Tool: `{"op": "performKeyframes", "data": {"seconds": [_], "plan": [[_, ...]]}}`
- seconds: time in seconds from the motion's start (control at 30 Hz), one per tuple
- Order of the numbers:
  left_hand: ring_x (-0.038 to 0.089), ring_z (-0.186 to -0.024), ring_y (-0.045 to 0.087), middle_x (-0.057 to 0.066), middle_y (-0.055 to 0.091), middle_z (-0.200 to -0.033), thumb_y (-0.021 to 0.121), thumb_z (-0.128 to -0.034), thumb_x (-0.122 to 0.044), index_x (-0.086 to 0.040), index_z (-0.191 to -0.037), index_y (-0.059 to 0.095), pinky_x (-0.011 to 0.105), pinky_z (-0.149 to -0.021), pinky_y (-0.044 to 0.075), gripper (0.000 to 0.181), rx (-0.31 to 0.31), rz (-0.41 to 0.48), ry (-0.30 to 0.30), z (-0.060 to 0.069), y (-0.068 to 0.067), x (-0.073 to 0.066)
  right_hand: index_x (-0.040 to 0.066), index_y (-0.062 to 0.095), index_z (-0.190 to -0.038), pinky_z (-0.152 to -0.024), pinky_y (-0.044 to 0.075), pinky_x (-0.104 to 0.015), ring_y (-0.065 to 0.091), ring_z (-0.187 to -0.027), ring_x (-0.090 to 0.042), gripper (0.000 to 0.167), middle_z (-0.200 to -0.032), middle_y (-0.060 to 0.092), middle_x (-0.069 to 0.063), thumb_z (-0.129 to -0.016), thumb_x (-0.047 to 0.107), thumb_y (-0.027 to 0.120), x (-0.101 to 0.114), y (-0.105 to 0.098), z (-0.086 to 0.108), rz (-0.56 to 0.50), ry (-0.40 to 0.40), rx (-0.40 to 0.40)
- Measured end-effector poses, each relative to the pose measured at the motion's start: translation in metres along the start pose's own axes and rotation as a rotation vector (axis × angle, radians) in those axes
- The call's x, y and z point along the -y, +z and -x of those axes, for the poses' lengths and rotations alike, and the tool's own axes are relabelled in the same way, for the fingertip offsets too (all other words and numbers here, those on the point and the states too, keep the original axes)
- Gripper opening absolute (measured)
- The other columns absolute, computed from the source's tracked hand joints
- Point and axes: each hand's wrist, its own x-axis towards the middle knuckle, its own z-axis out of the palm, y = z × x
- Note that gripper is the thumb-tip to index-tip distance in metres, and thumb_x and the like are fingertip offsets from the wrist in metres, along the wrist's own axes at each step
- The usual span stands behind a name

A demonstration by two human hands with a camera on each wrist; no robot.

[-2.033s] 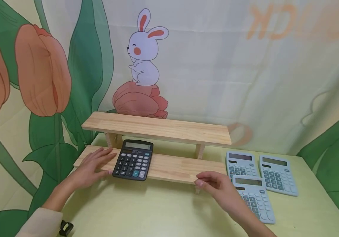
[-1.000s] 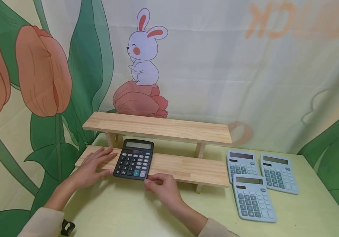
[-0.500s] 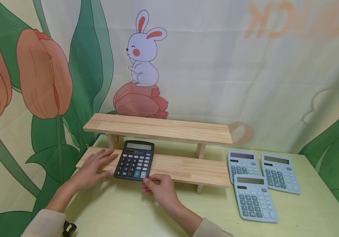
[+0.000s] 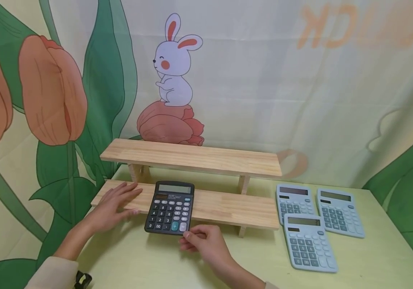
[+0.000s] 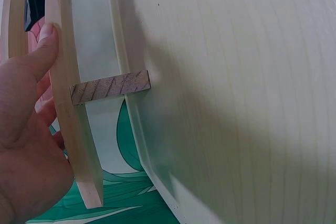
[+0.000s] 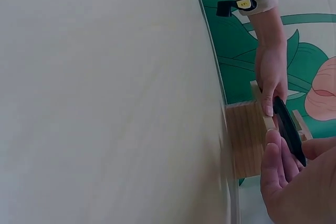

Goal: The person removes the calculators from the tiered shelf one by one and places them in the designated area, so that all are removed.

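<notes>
A black calculator lies tilted over the lower board of a wooden two-tier shelf, its lower end hanging past the front edge. My right hand pinches its lower right corner between thumb and fingers; the right wrist view shows the calculator edge-on there. To its left, my left hand rests on the lower board with fingers spread, apart from the calculator. In the left wrist view, the thumb of my left hand lies along the board's front edge.
Several light blue items stand right of the shelf: a front calculator, one behind it partly covered, and another calculator at far right. The upper board overhangs behind. A printed curtain hangs at the back.
My right hand has come leftward from the shelf's right side and taken hold of the black calculator's corner. The calculator has just shifted right and toward me. My left hand stays in place.
</notes>
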Motion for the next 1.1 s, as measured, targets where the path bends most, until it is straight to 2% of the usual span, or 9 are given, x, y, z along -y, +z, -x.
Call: {"op": "performKeyframes", "data": {"seconds": [0.27,0.63,0.77,0.9,1.1], "plan": [[0.050,-0.158,0.017,0.019,0.035,-0.169,0.075,-0.0985,-0.042,-0.010,-0.157,0.053,0.075,-0.122,0.008,0.071,-0.005,0.002,0.004,0.000,0.000,0.001,-0.008,0.074,-0.108,-0.080,0.065,-0.041,0.080,-0.085,-0.031,0.016,-0.095,0.079,-0.020,-0.101,0.006,0.071,-0.003,-0.005,0.004,-0.015,0.018,0.016],[0.048,-0.158,0.017,0.019,0.035,-0.169,0.076,-0.0979,-0.043,-0.010,-0.157,0.053,0.074,-0.122,0.008,0.072,-0.007,0.008,0.003,0.000,0.001,0.003,-0.009,0.072,-0.110,-0.084,0.064,-0.039,0.079,-0.090,-0.031,0.017,-0.099,0.078,-0.024,-0.100,0.005,0.072,-0.006,-0.010,0.001,-0.035,0.039,0.044],[0.048,-0.158,0.017,0.019,0.035,-0.169,0.076,-0.0978,-0.044,-0.011,-0.157,0.053,0.074,-0.122,0.008,0.072,-0.004,0.015,-0.004,0.000,0.001,0.003,-0.009,0.071,-0.114,-0.089,0.063,-0.040,0.079,-0.095,-0.030,0.020,-0.103,0.077,-0.025,-0.099,0.004,0.072,-0.006,-0.011,-0.002,-0.050,0.055,0.047],[0.048,-0.158,0.017,0.019,0.036,-0.169,0.076,-0.0978,-0.044,-0.011,-0.157,0.053,0.074,-0.122,0.008,0.072,-0.007,0.013,-0.002,0.001,0.001,0.004,-0.012,0.069,-0.121,-0.095,0.061,-0.041,0.078,-0.103,-0.034,0.026,-0.108,0.077,-0.023,-0.099,0.003,0.072,-0.007,-0.009,-0.006,-0.085,0.057,0.057],[0.047,-0.159,0.017,0.018,0.036,-0.169,0.075,-0.0980,-0.044,-0.011,-0.158,0.052,0.073,-0.122,0.008,0.072,-0.009,0.009,0.004,0.001,0.003,0.006,-0.013,0.067,-0.126,-0.097,0.059,-0.043,0.076,-0.106,-0.036,0.031,-0.111,0.077,-0.020,-0.099,0.001,0.072,-0.008,-0.003,-0.009,-0.124,0.048,0.047]]}}
